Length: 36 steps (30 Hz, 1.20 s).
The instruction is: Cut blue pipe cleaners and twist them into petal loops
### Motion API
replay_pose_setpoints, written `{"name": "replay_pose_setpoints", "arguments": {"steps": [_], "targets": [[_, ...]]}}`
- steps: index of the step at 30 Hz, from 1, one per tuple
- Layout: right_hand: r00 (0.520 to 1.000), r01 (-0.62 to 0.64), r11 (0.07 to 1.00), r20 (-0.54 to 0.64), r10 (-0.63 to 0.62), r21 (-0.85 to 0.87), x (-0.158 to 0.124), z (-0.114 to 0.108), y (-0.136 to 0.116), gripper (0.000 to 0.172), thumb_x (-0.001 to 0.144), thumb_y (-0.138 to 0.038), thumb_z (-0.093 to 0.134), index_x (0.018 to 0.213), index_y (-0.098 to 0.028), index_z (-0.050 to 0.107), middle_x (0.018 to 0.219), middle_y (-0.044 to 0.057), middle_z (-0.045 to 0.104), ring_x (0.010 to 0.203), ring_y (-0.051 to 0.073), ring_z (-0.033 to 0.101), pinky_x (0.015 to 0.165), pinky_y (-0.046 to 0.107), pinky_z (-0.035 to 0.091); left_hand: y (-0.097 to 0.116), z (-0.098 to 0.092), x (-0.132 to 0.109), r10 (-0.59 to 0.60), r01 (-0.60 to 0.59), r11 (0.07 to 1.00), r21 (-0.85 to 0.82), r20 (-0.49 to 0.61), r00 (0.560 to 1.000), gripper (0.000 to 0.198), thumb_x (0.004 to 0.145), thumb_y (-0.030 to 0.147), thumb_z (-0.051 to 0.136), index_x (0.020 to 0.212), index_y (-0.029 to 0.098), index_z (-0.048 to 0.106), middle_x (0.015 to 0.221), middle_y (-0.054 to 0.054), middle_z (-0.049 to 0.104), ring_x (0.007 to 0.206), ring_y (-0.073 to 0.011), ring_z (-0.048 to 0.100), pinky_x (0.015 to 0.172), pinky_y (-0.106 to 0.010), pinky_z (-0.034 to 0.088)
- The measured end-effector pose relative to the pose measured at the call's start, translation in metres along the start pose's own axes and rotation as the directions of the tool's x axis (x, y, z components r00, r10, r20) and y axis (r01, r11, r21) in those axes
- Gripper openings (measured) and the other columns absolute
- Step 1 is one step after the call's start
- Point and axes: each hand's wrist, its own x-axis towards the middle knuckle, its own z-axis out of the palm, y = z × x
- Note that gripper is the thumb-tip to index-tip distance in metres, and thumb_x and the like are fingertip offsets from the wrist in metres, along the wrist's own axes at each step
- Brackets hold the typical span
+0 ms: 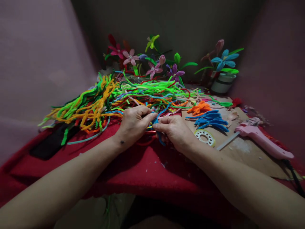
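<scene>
Both hands are meeting over the middle of the table, which is wearing a red cloth (147, 171). The left hand (133, 125) is curling in and pinching the top of a blue pipe cleaner (155, 122) between thumb and fingers. The right hand (175, 130) is gripping the same piece from the other side, fingertips closed on it. The piece's loose tail is hanging down just below the right-hand fingers. So the blue piece is sitting right between the two hands, a bit above the cloth, towards the near edge.

Behind the hands a big messy pile of pipe cleaners (107, 98), mostly green, yellow and orange, is spreading from the left edge across the middle. Along the far edge a row of finished pipe-cleaner flowers (154, 68) is standing up. A white pot (222, 83) with a blue flower (225, 59) is sitting at the far right corner.

On the right side a cardboard sheet (240, 152) is lying flat. It's carrying a bunch of bent blue pieces (211, 120), some orange pieces (199, 108) behind those, and a white ring (205, 137) just beside the right wrist. A pink glue gun (262, 140) is resting near the right edge. Something flat and black (51, 143) is lying by the left edge, can't tell what it is.
</scene>
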Motion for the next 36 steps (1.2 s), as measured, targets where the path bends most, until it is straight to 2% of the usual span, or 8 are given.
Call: {"name": "replay_pose_setpoints", "arguments": {"steps": [8,12,18,21,26,30,33,36], "targets": [[1.000,0.004,0.994,-0.030,0.000,0.107,0.006,-0.004,0.005,0.026,0.069,-0.023,0.059,0.046,-0.016,0.050,0.034,-0.005,0.043,0.029,0.005,0.035,0.032,0.019,0.024,-0.004,-0.007,0.006,-0.161,0.192,0.950,-0.248,0.140,0.977,0.028,0.072,0.039,0.058,0.062,0.014,0.062,0.053,0.002,0.053,0.048,-0.0079,0.044,0.047,-0.019,0.035],[0.995,0.039,0.984,-0.099,-0.021,0.175,0.010,-0.007,0.007,0.026,0.070,-0.026,0.059,0.049,-0.016,0.049,0.038,-0.005,0.046,0.031,0.005,0.037,0.034,0.019,0.027,-0.009,-0.014,0.007,-0.152,0.230,0.953,-0.195,0.349,0.925,0.025,0.070,0.038,0.062,0.077,0.015,0.066,0.066,-0.001,0.062,0.057,-0.0114,0.052,0.054,-0.021,0.041],[0.986,0.046,0.990,-0.163,-0.024,0.134,0.010,-0.004,0.011,0.026,0.072,-0.026,0.059,0.052,-0.017,0.045,0.039,-0.007,0.043,0.031,0.005,0.037,0.033,0.020,0.025,-0.005,-0.012,0.002,0.211,-0.255,0.958,0.128,0.282,0.936,0.021,0.075,0.031,0.056,0.067,0.014,0.065,0.061,0.000,0.058,0.057,-0.0103,0.049,0.058,-0.021,0.036],[0.986,0.026,0.990,-0.165,-0.003,0.139,0.010,-0.002,0.010,0.028,0.073,-0.027,0.058,0.051,-0.017,0.044,0.038,-0.007,0.041,0.031,0.005,0.036,0.034,0.020,0.024,-0.004,-0.014,0.004,0.268,-0.327,0.931,0.165,0.301,0.915,0.020,0.074,0.030,0.056,0.061,0.015,0.062,0.055,0.002,0.052,0.053,-0.0089,0.044,0.053,-0.021,0.032],[0.976,0.087,0.949,-0.217,-0.021,0.302,0.013,-0.005,0.007,0.027,0.068,-0.027,0.064,0.052,-0.017,0.043,0.040,-0.008,0.037,0.035,0.004,0.031,0.037,0.021,0.020,-0.015,-0.017,0.011,-0.047,0.092,0.959,-0.267,0.171,0.984,0.021,0.075,0.032,0.057,0.063,0.014,0.057,0.055,0.003,0.047,0.049,-0.0064,0.039,0.048,-0.020,0.030],[0.972,0.105,0.878,-0.237,0.010,0.468,0.016,-0.006,0.008,0.024,0.061,-0.028,0.070,0.058,-0.017,0.049,0.044,-0.009,0.038,0.038,0.004,0.029,0.040,0.021,0.022,-0.019,-0.008,0.008,-0.249,0.400,0.738,-0.543,0.332,0.910,0.018,0.067,0.029,0.067,0.072,0.014,0.059,0.060,0.003,0.051,0.046,-0.0048,0.041,0.047,-0.019,0.033],[0.979,0.119,0.837,-0.205,-0.008,0.534,0.016,-0.002,0.010,0.021,0.061,-0.031,0.070,0.066,-0.016,0.057,0.050,-0.006,0.047,0.042,0.006,0.037,0.044,0.022,0.029,-0.012,0.002,0.000,-0.204,0.429,0.775,-0.464,0.459,0.865,0.021,0.066,0.031,0.069,0.073,0.014,0.060,0.054,0.004,0.049,0.043,-0.0037,0.038,0.043,-0.017,0.029],[0.976,0.168,0.802,-0.212,-0.053,0.574,0.015,0.002,0.012,0.016,0.063,-0.028,0.069,0.068,-0.016,0.059,0.054,-0.006,0.051,0.046,0.006,0.042,0.048,0.022,0.033,-0.005,0.009,-0.006,-0.211,0.416,0.799,-0.435,0.444,0.871,0.023,0.068,0.033,0.068,0.064,0.015,0.053,0.045,0.007,0.042,0.038,-0.0029,0.033,0.039,-0.017,0.022]]}}
